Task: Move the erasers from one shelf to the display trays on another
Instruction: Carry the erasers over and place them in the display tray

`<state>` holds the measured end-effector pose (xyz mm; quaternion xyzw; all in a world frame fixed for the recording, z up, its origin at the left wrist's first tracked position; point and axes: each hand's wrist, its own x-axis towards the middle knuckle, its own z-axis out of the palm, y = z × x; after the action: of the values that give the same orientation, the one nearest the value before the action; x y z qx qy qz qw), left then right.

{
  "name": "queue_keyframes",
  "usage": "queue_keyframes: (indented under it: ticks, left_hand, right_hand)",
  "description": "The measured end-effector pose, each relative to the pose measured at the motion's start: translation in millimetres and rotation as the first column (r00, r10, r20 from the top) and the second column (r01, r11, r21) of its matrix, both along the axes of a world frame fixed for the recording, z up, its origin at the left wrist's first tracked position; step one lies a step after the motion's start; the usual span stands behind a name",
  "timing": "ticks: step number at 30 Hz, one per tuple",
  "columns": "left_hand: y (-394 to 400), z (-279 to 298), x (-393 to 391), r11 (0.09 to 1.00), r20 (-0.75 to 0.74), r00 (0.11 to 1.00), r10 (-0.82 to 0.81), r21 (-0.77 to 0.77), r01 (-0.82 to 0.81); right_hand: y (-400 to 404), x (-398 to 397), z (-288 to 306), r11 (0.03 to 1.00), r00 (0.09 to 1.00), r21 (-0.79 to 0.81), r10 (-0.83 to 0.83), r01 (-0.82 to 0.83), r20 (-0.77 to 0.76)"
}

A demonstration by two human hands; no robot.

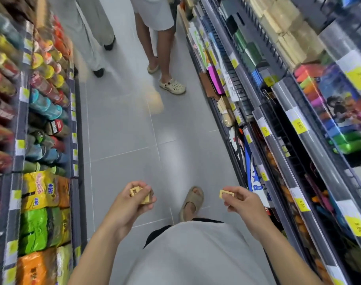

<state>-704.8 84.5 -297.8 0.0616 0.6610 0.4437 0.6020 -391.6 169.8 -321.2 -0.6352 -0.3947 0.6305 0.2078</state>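
Yellow erasers (226, 194) pinched in both hands (130, 202), over floor.

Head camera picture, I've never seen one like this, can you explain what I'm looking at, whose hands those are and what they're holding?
There is no machine here. The single picture comes from a wide-angle camera worn on a person's head, looking forward and down, so the two bare arms reaching in from the bottom are the wearer's own. The left hand grips a few small tan erasers; the right hand pinches one more tan eraser. The person stands in a shop aisle on a grey tiled floor, one sandalled foot forward. The left shelves hold colourful jars and snack bags; the right shelves hold stationery behind yellow price tags. Two other people's legs show farther up the aisle.
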Motion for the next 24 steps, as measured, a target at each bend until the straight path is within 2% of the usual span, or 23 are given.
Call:
queue_keyframes:
  ticks: [6,15,19,24]
  left_hand:
    - [92,11,-21,0.999,-0.02,0.999,-0.03,0.018,0.031]
    - [285,58,-19,0.938,-0.026,0.959,-0.282,0.203,0.282]
    - [372,97,4,0.828,-0.051,0.892,-0.449,0.351,0.437]
    - [455,160,52,0.597,-0.057,0.721,-0.69,0.518,0.613]
  right_hand:
    - [113,-29,23,0.995,0.999,0.096,0.006,-0.001,-0.053]
    - [219,-31,107,0.932,0.98,0.318,-0.134,0.176,-0.148]
    - [238,-23,148,0.861,0.955,0.415,-0.246,0.294,-0.166]
    - [249,-12,197,0.687,0.899,0.608,-0.425,0.398,-0.108]
